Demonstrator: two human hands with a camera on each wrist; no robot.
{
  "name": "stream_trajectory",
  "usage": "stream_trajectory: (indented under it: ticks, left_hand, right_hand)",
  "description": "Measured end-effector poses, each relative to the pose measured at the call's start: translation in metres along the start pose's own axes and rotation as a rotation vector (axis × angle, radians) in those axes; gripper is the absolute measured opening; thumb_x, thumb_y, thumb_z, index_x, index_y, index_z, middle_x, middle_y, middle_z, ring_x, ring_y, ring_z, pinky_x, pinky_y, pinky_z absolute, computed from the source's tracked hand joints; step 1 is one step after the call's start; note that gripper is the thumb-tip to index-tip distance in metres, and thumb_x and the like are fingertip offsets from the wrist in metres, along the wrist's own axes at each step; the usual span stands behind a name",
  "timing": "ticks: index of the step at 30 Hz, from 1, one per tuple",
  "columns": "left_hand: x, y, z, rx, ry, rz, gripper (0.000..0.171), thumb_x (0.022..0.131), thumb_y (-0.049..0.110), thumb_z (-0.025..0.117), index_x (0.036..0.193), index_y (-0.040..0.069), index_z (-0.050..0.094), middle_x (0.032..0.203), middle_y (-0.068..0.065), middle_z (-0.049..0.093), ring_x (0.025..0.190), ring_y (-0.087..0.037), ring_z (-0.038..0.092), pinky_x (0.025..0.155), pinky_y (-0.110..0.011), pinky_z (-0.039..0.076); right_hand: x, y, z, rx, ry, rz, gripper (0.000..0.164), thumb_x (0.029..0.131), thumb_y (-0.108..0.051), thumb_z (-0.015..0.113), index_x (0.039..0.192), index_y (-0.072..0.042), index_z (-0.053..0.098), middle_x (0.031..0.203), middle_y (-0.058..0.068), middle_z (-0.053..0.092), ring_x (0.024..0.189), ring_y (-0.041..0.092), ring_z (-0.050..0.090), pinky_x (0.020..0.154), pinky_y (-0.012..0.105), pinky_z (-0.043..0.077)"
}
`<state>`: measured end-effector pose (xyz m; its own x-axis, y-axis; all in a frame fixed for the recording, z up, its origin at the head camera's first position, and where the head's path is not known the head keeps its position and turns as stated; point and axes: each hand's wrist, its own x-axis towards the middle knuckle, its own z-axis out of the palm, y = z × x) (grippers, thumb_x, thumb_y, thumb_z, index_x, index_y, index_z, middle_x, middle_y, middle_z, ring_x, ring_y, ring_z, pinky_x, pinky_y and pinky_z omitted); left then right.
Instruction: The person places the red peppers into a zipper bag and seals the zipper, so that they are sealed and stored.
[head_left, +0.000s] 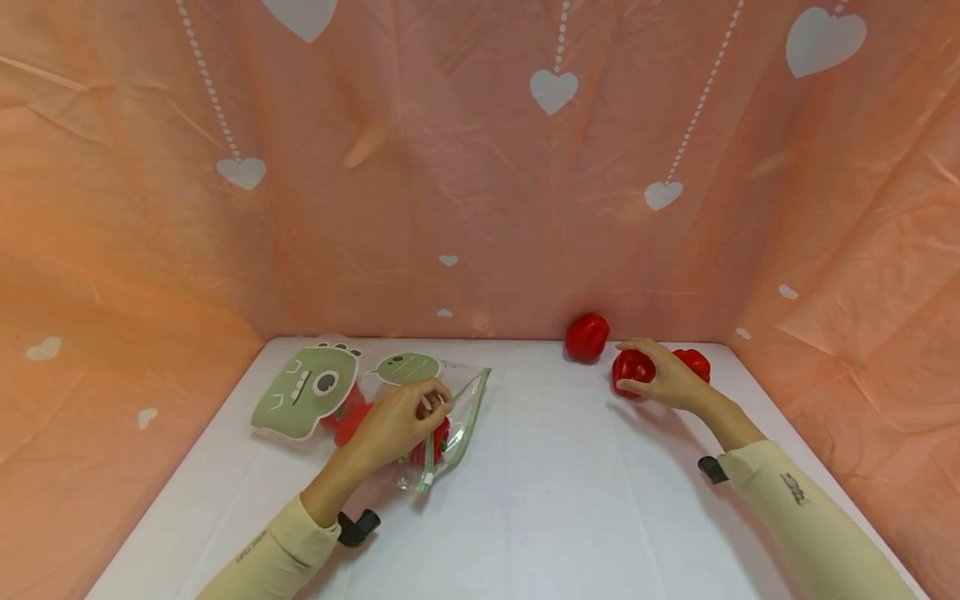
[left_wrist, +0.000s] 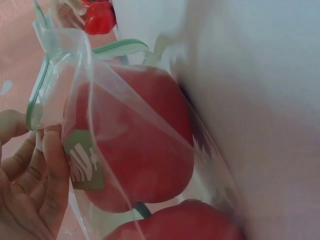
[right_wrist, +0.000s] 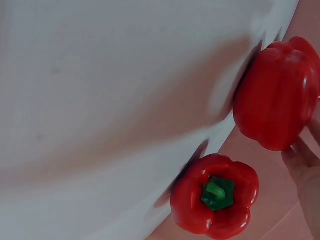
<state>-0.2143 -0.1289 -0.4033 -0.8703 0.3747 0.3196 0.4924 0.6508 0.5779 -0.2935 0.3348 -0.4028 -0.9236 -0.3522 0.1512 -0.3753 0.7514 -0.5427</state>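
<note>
My left hand [head_left: 401, 417] pinches the green-edged opening of a clear zip bag [head_left: 474, 410] printed with green cartoon monsters. Red bell peppers lie inside the bag; in the left wrist view one bell pepper [left_wrist: 135, 140] fills the middle, with part of another below it. On the right, my right hand [head_left: 663, 379] grips a red bell pepper [head_left: 632, 372], thumb on the near side and fingers over the far side. That pepper [right_wrist: 275, 97] stays close to the table in the right wrist view, its right part overlapped by the frame edge.
Two more red bell peppers are near the back edge of the white table [head_left: 555, 500]: one pepper [head_left: 587, 337] left of my right hand, another pepper [head_left: 693, 363] behind its wrist. An orange-pink curtain [head_left: 480, 208] with white hearts encloses the back and sides.
</note>
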Motion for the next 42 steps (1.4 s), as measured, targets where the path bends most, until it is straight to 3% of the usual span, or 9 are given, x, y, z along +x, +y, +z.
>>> stream_trajectory:
  ticks: [10,30,42]
  left_hand:
    - [0.001,0.001,0.001,0.005,-0.005,-0.002,0.009,0.101,0.017,0.077,0.108,0.015,0.073,0.089,0.008,0.070,0.079,-0.006,0.063,0.074,-0.028,0.056]
    - [0.001,0.001,0.001,-0.003,-0.004,0.028,0.007,0.100,0.015,0.077,0.105,0.015,0.073,0.087,0.009,0.070,0.077,-0.005,0.063,0.073,-0.028,0.055]
    - [0.002,0.001,0.000,0.002,-0.009,0.019,0.007,0.100,0.016,0.077,0.105,0.015,0.072,0.086,0.009,0.069,0.076,-0.005,0.061,0.071,-0.027,0.054]
  right_hand:
    - [-0.001,0.002,0.002,-0.016,-0.014,0.069,0.080,0.090,-0.020,0.087,0.155,-0.004,0.045,0.157,0.028,0.041,0.143,0.053,0.037,0.098,0.066,0.056]
    - [-0.014,-0.006,-0.007,-0.064,-0.076,0.025,0.088,0.085,-0.021,0.092,0.155,0.001,0.044,0.152,0.032,0.048,0.139,0.054,0.043,0.101,0.068,0.053]
    - [-0.017,-0.006,-0.010,-0.081,-0.099,0.067,0.084,0.087,-0.012,0.088,0.154,0.006,0.042,0.134,0.029,0.056,0.117,0.044,0.054,0.087,0.052,0.061]
